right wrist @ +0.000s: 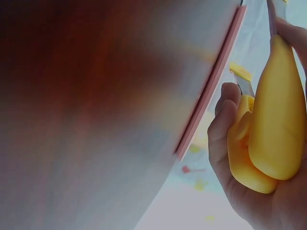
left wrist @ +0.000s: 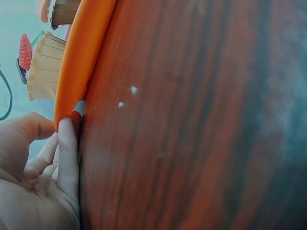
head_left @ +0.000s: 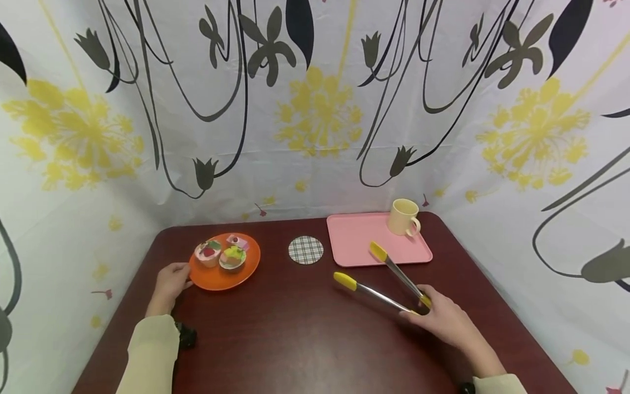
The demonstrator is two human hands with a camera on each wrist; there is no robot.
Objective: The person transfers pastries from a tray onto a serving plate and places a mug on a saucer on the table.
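At the left of the table, my left hand [head_left: 169,284] pinches the edge of an orange plate [head_left: 211,280], thumb above and fingers beneath in the left wrist view. Several toy cakes lie on the plate: a cupcake with a red berry [head_left: 208,253], one with yellow and green topping [head_left: 233,257], and a small pink piece [head_left: 238,241]. My right hand [head_left: 445,319] grips a pair of tongs [head_left: 401,276] with yellow tips and yellow handle grips. The tongs' arms are spread apart with nothing between them, one tip overlapping the pink tray [head_left: 354,241] in the head view.
A cream mug [head_left: 403,215] stands on the tray's back right. A round checked coaster [head_left: 305,250] lies between plate and tray. The dark wooden table [head_left: 305,339] ends at a patterned curtain [head_left: 315,180] behind and on both sides.
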